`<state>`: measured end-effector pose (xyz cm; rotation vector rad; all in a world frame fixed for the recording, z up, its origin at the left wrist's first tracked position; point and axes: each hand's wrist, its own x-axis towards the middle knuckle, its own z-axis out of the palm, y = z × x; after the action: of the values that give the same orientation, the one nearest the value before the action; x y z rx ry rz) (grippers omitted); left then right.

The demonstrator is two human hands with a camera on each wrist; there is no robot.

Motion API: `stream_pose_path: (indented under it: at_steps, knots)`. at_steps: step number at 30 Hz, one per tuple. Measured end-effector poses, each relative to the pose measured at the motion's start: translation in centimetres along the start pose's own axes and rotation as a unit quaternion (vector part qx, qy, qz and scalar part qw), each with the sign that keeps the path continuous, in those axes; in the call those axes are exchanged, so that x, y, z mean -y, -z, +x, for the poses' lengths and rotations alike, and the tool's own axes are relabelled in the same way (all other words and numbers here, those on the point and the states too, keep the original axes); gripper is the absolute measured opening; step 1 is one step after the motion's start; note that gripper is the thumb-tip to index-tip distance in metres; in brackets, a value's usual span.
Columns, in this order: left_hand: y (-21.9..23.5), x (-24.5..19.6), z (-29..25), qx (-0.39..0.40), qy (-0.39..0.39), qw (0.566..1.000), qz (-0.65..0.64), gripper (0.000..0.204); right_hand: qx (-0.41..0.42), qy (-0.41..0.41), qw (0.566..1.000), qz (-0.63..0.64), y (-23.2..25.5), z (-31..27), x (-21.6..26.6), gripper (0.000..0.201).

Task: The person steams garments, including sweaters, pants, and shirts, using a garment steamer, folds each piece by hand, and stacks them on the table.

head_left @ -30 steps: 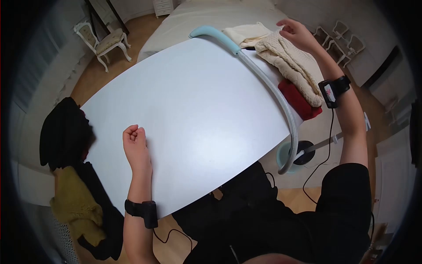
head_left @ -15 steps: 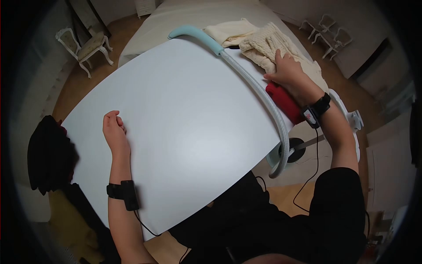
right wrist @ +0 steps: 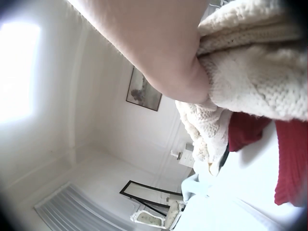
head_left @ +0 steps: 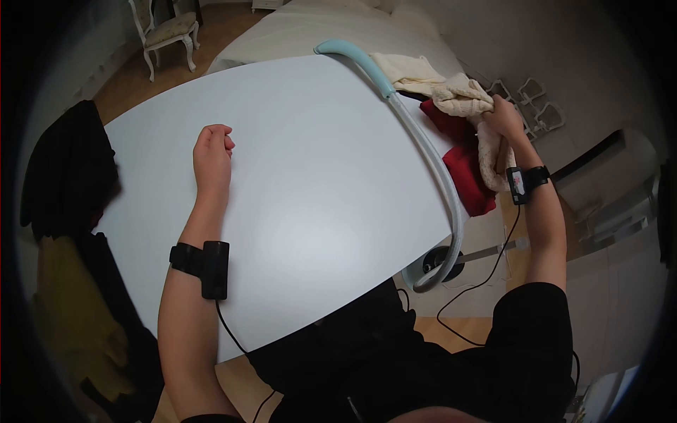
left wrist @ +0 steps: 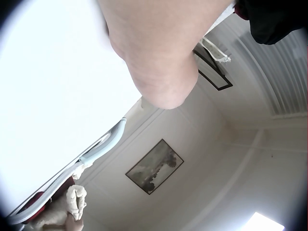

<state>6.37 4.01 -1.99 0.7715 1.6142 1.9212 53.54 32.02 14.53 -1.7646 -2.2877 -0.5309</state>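
Note:
My right hand [head_left: 504, 118] grips a cream cable-knit sweater [head_left: 462, 99] at the right edge of the white table [head_left: 303, 176]. In the right wrist view the sweater [right wrist: 260, 82] hangs in thick bunched folds from the hand, its fingers hidden. Under and beside it show folded red knitwear [head_left: 469, 185], with ribbing visible close up. Loosely curled and holding nothing, my left hand [head_left: 213, 158] lies over the left half of the table. The left wrist view shows mostly the heel of that hand [left wrist: 161, 72].
A grey hose-like tube with a pale blue end [head_left: 363, 67] curves along the table's right side. Another cream garment [head_left: 409, 70] lies behind the sweater. Black clothing [head_left: 70, 169] and an olive garment [head_left: 77, 310] hang at the left edge. Beyond are a bed [head_left: 282, 42] and a chair [head_left: 169, 32].
My right hand came down onto the cream sweater, took hold of it and lifted part of it rightward, uncovering more red knitwear. The left hand stays loosely curled over the table. The head view shifted.

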Motion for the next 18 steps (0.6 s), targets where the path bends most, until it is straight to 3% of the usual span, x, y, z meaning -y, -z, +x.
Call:
stream_pose_path:
  at_steps: [3, 6, 9, 11, 13, 15, 18]
  knots:
    - [-0.1, 0.3, 0.2, 0.004, -0.008, 1.000, -0.011, 0.021, -0.041, -0.033, 0.999, -0.006, 4.6, 1.8, -2.4, 0.036]
    - [-0.1, 0.2, 0.3, 0.002, -0.005, 1.000, 0.004, 0.018, -0.103, -0.016, 0.994, 0.045, 8.8, 3.3, -3.8, 0.039]
    - [-0.2, 0.9, 0.6, -0.005, -0.018, 1.000, -0.004, 0.015, -0.125, 0.008, 0.987, 0.097, 12.7, 3.7, -1.8, 0.042]
    - [-0.1, 0.8, 0.6, -0.006, -0.025, 1.000, -0.006, 0.015, -0.136, 0.069, 0.974, 0.169, 14.1, 4.4, -0.4, 0.041]
    - [0.0, 0.8, 0.6, -0.010, -0.032, 0.999, -0.003, 0.016, -0.121, 0.104, 0.966, 0.201, 15.1, 4.6, 2.3, 0.040]
    - [0.1, 1.2, 0.8, -0.003, -0.053, 0.998, -0.022, 0.017, -0.119, 0.204, 0.921, 0.310, 15.2, 4.1, 6.2, 0.042]
    - [0.6, 0.3, 1.0, -0.026, -0.056, 0.998, -0.031, 0.018, -0.105, 0.276, 0.871, 0.393, 13.8, 1.8, 13.8, 0.046]
